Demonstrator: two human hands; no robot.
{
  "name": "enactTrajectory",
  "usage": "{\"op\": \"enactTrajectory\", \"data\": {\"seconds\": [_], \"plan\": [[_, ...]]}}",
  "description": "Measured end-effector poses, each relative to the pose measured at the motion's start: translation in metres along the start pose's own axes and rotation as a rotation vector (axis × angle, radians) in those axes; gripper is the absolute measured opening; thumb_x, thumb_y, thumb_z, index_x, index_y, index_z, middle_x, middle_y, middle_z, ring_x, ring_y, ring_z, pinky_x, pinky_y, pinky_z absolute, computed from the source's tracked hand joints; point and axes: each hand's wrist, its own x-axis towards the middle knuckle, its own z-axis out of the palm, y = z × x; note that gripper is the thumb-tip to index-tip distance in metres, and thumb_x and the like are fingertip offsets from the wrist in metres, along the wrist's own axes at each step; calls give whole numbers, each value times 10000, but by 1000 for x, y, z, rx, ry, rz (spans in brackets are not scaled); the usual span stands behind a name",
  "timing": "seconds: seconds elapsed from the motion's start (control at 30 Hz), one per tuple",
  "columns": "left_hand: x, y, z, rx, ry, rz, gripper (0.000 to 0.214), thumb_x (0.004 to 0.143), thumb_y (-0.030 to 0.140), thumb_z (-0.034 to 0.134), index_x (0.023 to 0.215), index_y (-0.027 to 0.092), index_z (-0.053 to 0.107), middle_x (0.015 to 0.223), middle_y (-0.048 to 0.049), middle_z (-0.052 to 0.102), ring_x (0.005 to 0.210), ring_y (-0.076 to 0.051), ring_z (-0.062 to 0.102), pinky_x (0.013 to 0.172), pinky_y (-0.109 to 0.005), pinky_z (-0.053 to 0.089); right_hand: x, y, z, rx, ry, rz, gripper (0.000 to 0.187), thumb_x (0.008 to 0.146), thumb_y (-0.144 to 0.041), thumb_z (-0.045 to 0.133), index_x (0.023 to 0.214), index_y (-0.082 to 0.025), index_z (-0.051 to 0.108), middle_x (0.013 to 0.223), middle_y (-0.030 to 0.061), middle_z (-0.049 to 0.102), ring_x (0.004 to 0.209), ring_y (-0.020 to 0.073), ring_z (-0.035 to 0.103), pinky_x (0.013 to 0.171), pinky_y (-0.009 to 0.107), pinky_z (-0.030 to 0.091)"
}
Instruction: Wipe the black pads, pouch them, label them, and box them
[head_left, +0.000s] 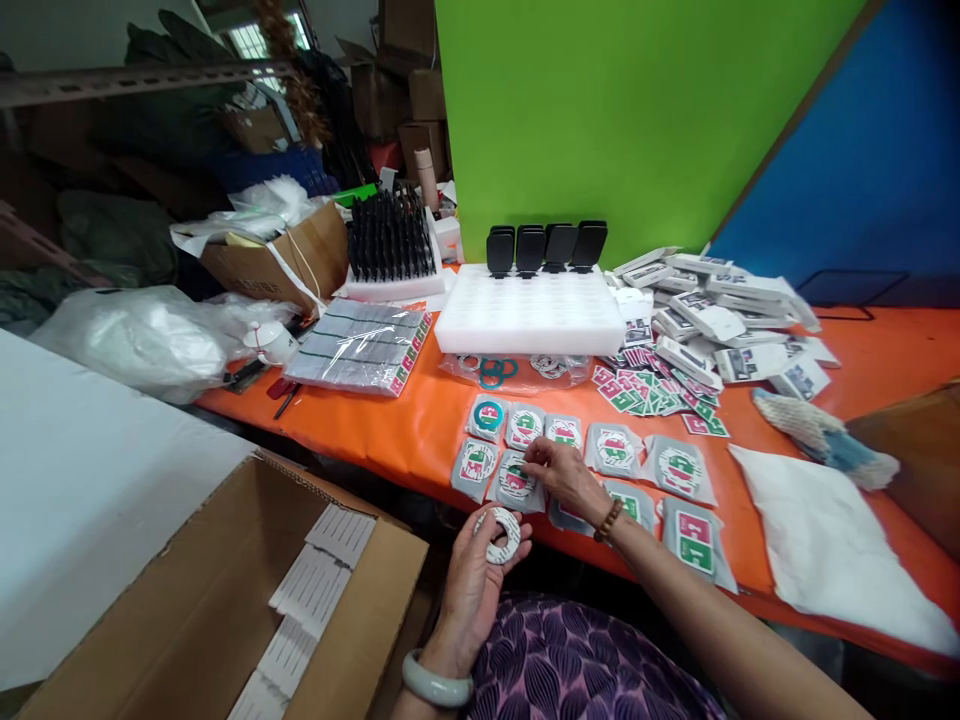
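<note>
My left hand (472, 575), with a pale bangle at the wrist, holds a white printed ring (511, 522) just off the table's front edge; whether it is one ring or a small stack I cannot tell. Fingers pinched, my right hand (571, 478) is at the edge of another white ring (514, 482), which lies over a grey packet with a red and green card. Around it sit several such packets, like the ringed packet (679, 468) to the right. One packet carries a teal ring (488, 415). A packet with a bare card (694, 540) lies at the front right.
Behind the packets stand a white foam block (529, 310) with black stands (545, 248) and a bag of rings (499, 372). Loose cards (645, 390) and small white boxes (720, 310) pile up right. An open carton (367, 600) is front left; a white pouch (832, 540) lies right.
</note>
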Motion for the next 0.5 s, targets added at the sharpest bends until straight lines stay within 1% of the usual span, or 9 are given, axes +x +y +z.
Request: {"op": "enactTrajectory", "data": {"seconds": [0.1,0.17,0.2,0.27,0.37,0.43,0.5], "plan": [[0,1,4,8,-45,-3,385,681,325,793,955,120,617,919,-121,730,888,-277,708,777,-370,568,-8,-7,-6,-144,81,-61,101,798,-257,543,784,-187,614,736,31,623,696,176,557,661,294,410],[0,2,8,39,-64,-2,385,681,342,794,942,117,624,931,-124,727,878,-273,709,770,-366,569,-18,-11,-14,-145,99,-56,145,831,-293,527,820,-186,624,751,36,632,700,181,562,682,304,417],[1,1,10,59,-70,-3,391,680,352,795,944,117,628,936,-124,725,862,-267,710,757,-363,571,-24,-12,-17,-112,74,-38,165,842,-316,524,824,-188,626,737,31,634,684,178,561,674,300,419],[2,0,15,100,-84,-10,412,674,368,798,960,121,636,931,-118,723,818,-254,712,719,-353,576,-36,-13,-23,9,-23,18,186,838,-355,547,805,-191,629,716,20,638,663,167,561,649,285,424],[3,-4,24,155,-105,-30,430,651,373,811,956,121,641,862,-93,719,741,-231,707,641,-327,579,-54,-12,-28,235,-158,122,200,766,-384,643,762,-184,632,724,15,640,678,157,564,637,265,432],[4,-7,30,190,-122,-46,431,645,377,814,938,114,640,829,-86,716,708,-218,703,603,-305,574,-62,-11,-31,347,-187,179,221,731,-390,676,719,-177,620,678,4,608,644,141,540,615,256,424],[4,-10,35,214,-144,-64,434,654,394,805,933,109,634,827,-91,716,701,-214,704,594,-294,572,-67,-10,-35,420,-151,215,246,720,-403,680,682,-176,593,632,-11,568,589,118,498,567,242,397]]}}
